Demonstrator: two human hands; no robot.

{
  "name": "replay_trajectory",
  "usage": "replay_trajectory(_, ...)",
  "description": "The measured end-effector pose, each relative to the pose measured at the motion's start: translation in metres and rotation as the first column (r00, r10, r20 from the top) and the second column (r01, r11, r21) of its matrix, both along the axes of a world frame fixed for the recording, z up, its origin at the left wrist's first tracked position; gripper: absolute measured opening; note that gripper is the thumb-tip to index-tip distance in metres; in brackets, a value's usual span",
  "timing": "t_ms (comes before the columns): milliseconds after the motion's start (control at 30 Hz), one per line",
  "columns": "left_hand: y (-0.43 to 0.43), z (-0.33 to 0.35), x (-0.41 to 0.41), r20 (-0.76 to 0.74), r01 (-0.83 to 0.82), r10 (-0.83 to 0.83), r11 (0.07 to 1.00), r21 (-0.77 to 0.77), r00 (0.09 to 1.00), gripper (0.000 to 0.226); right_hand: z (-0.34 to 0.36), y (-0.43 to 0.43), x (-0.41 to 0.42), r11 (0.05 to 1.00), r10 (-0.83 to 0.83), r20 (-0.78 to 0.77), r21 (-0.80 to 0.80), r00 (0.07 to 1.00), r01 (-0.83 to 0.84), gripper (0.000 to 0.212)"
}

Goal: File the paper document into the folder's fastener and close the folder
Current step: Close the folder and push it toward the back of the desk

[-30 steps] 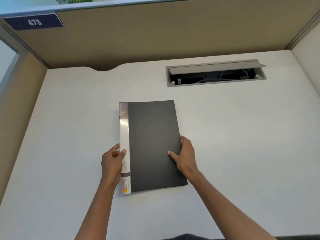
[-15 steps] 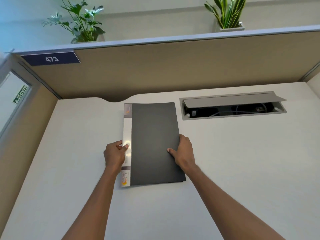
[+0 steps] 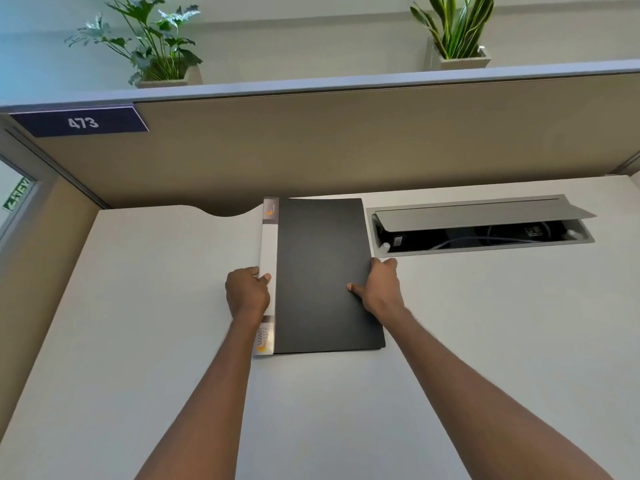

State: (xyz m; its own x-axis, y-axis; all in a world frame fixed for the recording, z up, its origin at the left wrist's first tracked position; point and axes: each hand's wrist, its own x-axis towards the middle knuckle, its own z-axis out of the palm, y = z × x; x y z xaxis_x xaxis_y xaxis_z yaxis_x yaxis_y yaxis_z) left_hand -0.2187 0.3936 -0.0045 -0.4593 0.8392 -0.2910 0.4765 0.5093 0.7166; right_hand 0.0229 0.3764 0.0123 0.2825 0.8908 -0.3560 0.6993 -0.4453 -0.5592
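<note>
Head view looks down on a white desk [image 3: 138,341] with two bare forearms reaching forward from the near edge. Left hand [image 3: 246,293] grips the pale spine strip of the flat dark grey plastic folder [image 3: 322,271], thumb on top and fingers curled under its left edge. Right hand [image 3: 379,289] pinches the folder's right edge, thumb pressed on the cover and fingers tucked beneath. Folder lies shut, near the far edge of the desk, its top just touching the beige partition [image 3: 346,140]. To its right, well toward the far right corner, a grey cable hatch [image 3: 481,221] stands open.

I judge the closing is done, or the folder is only being set in place. No paper document or fastener can be seen; whether the sheet is inside is hidden.
</note>
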Motion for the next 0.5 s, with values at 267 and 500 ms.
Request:
replay_trajectory(267,-0.008,0.003,0.009,-0.117,-0.040,0.038,0.999,-0.009,0.992,0.028,-0.004,-0.008,-0.013,0.997,0.072,0.297,-0.006,0.952,-0.074,0.056)
replay_trajectory(500,-0.020,0.010,0.009,-0.321,0.104,-0.107,0.994,-0.024,0.941,0.023,-0.003,-0.020,-0.022,0.986,0.128,0.406,0.048,0.905,-0.162,0.046)
